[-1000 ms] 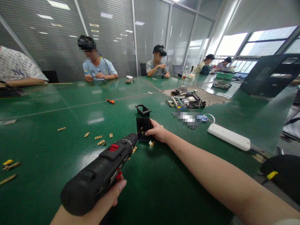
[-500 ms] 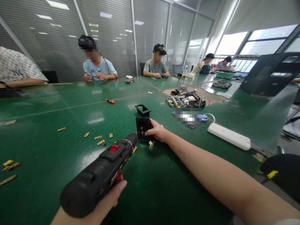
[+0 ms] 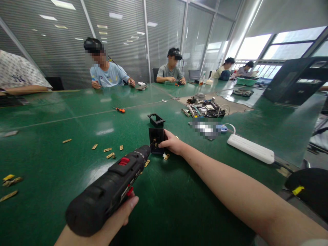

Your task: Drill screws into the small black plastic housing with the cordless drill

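Observation:
My left hand [image 3: 123,215] is wrapped round the grip of a black cordless drill [image 3: 110,188] with red switches. Its chuck points at a black plastic panel [image 3: 156,135] standing on edge on the table; whether the bit touches it I cannot tell. Small brass fittings [image 3: 155,145] show on the panel's near face. My right hand [image 3: 173,142] grips the panel by its right side, thumb on the front, other fingers hidden behind. Several loose brass strips [image 3: 108,150] lie left of the panel, and a brass strip [image 3: 166,156] lies at its foot.
Behind the panel sits a black plastic frame [image 3: 156,120]. An orange screwdriver [image 3: 120,110] lies further left. To the right are a circuit board [image 3: 207,108], a white power strip [image 3: 250,149] and a large black case [image 3: 294,82]. Several people sit across the green table [image 3: 64,119].
My hands, the drill and the panel hold almost the same position. Across the table, the person in light blue has stretched an arm out to the right, towards a small object.

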### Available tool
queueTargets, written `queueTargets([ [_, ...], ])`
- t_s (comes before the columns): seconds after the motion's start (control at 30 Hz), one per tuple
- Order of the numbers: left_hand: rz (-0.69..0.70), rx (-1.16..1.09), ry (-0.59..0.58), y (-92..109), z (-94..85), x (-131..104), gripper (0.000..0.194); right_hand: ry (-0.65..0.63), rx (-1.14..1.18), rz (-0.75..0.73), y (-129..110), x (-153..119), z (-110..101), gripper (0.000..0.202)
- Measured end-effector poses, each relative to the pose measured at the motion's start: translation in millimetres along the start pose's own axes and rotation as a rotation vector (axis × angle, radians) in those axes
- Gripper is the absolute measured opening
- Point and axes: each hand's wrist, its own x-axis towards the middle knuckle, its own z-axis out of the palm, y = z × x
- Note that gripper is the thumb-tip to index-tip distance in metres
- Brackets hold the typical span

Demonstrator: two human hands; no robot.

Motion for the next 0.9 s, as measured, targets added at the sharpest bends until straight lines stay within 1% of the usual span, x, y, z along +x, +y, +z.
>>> queueTargets([
  [0.17,-0.016,0.031,0.014,-11,1.7,3,0.011,-0.016,-0.014,-0.013,2,1,-1,0.070],
  [0.3,-0.020,0.068,0.011,-22,0.9,4,0.015,-0.006,-0.011,-0.013,2,2,-1,0.070],
  [0.47,-0.029,0.154,-0.082,-31,-3.8,10,0.019,-0.017,-0.014,-0.011,1,1,-1,0.071],
  [0.67,-0.030,0.207,-0.112,-35,-5.5,14,0.020,-0.023,-0.036,-0.016,0,0,-2,0.070],
  [0.77,-0.023,0.210,-0.122,-34,-6.0,14,0.022,-0.024,-0.035,-0.013,0,0,-2,0.072],
  [0.9,-0.029,0.193,-0.141,-34,-7.7,15,0.021,-0.021,-0.026,-0.017,1,0,-2,0.071],
])
